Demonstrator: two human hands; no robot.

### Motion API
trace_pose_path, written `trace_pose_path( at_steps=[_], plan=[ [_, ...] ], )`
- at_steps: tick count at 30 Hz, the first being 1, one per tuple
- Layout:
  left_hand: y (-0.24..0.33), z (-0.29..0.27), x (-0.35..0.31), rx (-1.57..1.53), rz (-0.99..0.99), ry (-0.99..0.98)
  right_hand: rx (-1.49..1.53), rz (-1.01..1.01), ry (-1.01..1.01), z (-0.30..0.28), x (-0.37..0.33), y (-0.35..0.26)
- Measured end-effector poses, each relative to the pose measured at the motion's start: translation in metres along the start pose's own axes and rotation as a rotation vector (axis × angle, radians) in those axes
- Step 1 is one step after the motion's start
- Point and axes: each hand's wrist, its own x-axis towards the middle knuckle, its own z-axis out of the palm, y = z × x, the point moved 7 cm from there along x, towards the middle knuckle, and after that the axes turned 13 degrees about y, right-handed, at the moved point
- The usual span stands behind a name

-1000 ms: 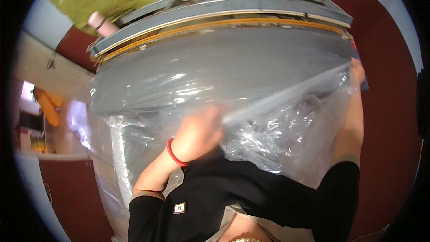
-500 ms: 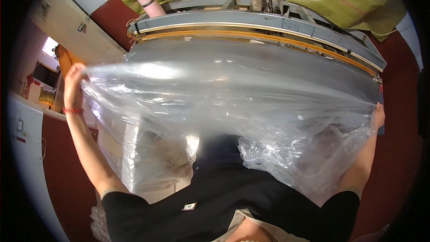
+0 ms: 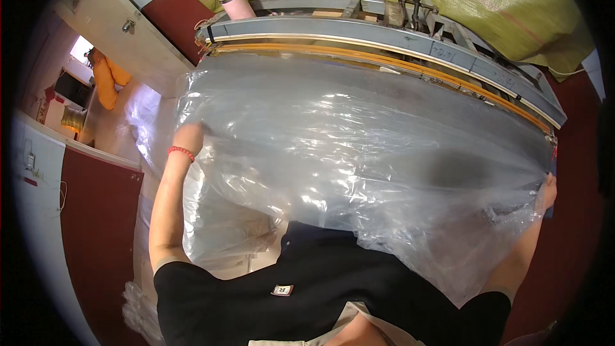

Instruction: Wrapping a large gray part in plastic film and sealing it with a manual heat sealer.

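Note:
A wide sheet of clear plastic film (image 3: 301,134) spreads in front of me, wrinkled and shiny, its near part hanging in loose folds toward my body. My left hand (image 3: 189,138), with a red bead bracelet at the wrist, is closed on the film near its left side; the fingertips are partly hidden. Far to the right, my right hand (image 3: 548,193) pinches the film's edge, and creases fan out from that grip. Behind the sheet runs a long grey metal frame (image 3: 320,25) with orange strips (image 3: 359,56) along its near side.
A pink bottle (image 3: 233,0) stands at the frame's far left, and a metal clamp-like fitting (image 3: 415,11) sits on the frame. Yellow-green woven sheeting (image 3: 474,0) hangs behind. At left are a door (image 3: 109,9) and an orange object (image 3: 107,78). More crumpled film (image 3: 142,311) lies low at left.
My left hand has come inward to the right and lower, so the film's left side is slacker. My right hand keeps its pinch, slightly lower in the picture.

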Motion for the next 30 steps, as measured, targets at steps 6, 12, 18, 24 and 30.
trace_pose_path(
  at_steps=[6, 12, 18, 24, 30],
  plan=[
    [0.131, -0.055, 0.017, -0.62, 0.437, 0.415, 0.073, 0.004, 0.001, 0.004, 0.004, 0.008],
    [0.177, -0.031, 0.047, -0.554, 0.491, 0.51, 0.469, 0.149, 0.004, 0.033, 0.021, 0.066],
    [0.175, -0.03, 0.078, -0.544, 0.433, 0.589, 0.926, 0.429, -0.02, 0.018, 0.024, 0.093],
    [0.187, -0.05, 0.083, -0.762, 0.3, 0.807, 1.087, 0.472, 0.018, -0.038, 0.046, 0.16],
    [0.178, -0.033, 0.1, -0.706, 0.37, 0.809, 0.721, 0.081, -0.266, -0.101, 0.026, 0.072]
  ],
)
